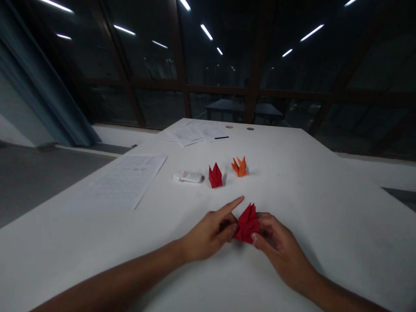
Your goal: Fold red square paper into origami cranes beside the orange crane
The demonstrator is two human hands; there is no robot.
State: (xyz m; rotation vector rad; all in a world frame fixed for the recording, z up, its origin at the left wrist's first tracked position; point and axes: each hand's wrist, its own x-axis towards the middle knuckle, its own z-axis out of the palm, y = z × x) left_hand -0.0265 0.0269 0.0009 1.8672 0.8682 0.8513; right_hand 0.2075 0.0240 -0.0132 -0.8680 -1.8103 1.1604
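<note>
A folded red paper piece (247,224) with pointed tips upward is between my two hands, low over the white table (325,195). My right hand (282,247) grips its right side, thumb at the front and fingers behind. On the left side, my left hand (211,232) has its thumb and bent fingers at the paper's edge, while the index finger stretches out past it. Beyond my hands stand another red folded paper (215,176) and an orange one (239,167), both with points upward.
A white bottle-like item (188,177) lies left of the standing red paper. Printed sheets (126,182) lie at the left, with more papers (191,133) and a black pen (221,138) farther back. Two small round items (229,127) (250,128) sit near the far edge.
</note>
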